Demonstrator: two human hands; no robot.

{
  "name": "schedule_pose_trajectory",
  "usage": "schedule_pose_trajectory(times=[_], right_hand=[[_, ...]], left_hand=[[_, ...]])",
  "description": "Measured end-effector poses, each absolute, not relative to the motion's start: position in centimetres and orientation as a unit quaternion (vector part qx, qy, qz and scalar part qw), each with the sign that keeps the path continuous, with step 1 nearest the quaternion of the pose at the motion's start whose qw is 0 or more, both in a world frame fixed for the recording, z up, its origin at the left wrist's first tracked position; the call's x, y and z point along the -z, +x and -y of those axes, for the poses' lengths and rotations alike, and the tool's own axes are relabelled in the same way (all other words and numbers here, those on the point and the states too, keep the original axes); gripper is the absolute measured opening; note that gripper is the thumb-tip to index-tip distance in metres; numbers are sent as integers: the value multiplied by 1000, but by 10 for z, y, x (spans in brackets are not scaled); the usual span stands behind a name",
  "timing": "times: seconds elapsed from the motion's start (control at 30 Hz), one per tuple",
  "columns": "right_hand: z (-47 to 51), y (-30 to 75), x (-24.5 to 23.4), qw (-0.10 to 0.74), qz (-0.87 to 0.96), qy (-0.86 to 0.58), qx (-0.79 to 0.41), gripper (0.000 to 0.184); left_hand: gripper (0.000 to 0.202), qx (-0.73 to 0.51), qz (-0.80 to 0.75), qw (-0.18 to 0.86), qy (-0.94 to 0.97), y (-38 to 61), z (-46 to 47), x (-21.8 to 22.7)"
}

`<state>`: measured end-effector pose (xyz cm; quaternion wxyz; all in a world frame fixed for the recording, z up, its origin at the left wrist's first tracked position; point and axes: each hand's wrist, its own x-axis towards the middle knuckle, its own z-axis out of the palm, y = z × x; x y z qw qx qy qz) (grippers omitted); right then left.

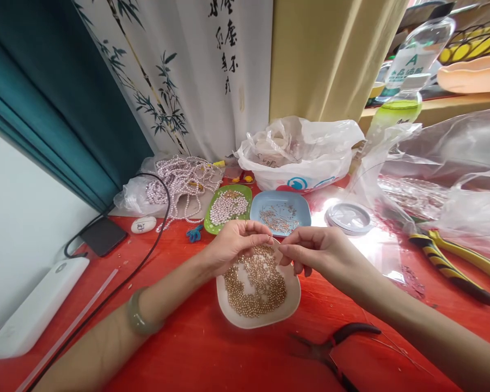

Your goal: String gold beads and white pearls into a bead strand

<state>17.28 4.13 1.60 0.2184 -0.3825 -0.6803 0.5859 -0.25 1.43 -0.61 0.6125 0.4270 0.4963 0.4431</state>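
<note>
My left hand (239, 245) hovers over the back of a white dish (257, 322) of small gold beads (255, 296), thumb and forefinger pinched together. A tiny thing shows at those fingertips, too small to name. Facing it, my right hand (314, 247) is also closed in a pinch above the dish's right rim, and what it holds cannot be made out. The fingertips of the two hands are close but apart. Just behind them are a blue dish (304, 209) with small metal pins (277, 218) and a green dish (245, 191) of pale pink beads (228, 207).
Dark-handled pliers (324, 351) lie in front, yellow-and-black pliers (449, 267) at right. A clear round lid (349, 218), a white plastic bag (298, 169) and pink bead strings (183, 177) sit behind. At left are a black cable (147, 258), a phone (103, 237) and a white power strip (36, 310).
</note>
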Motion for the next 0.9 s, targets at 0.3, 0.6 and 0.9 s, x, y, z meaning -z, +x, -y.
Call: schedule_pose_trajectory(times=[0.3, 0.6, 0.9], right_hand=[[-43, 172, -14, 212, 686, -380, -583, 11], [-44, 172, -15, 212, 686, -385, -579, 10], [-43, 172, -13, 214, 692, -382, -574, 10]], left_hand=[[20, -441, -513, 603, 423, -1, -14, 4], [19, -444, -522, 585, 433, 0, -14, 4], [13, -470, -489, 553, 484, 0, -11, 5]])
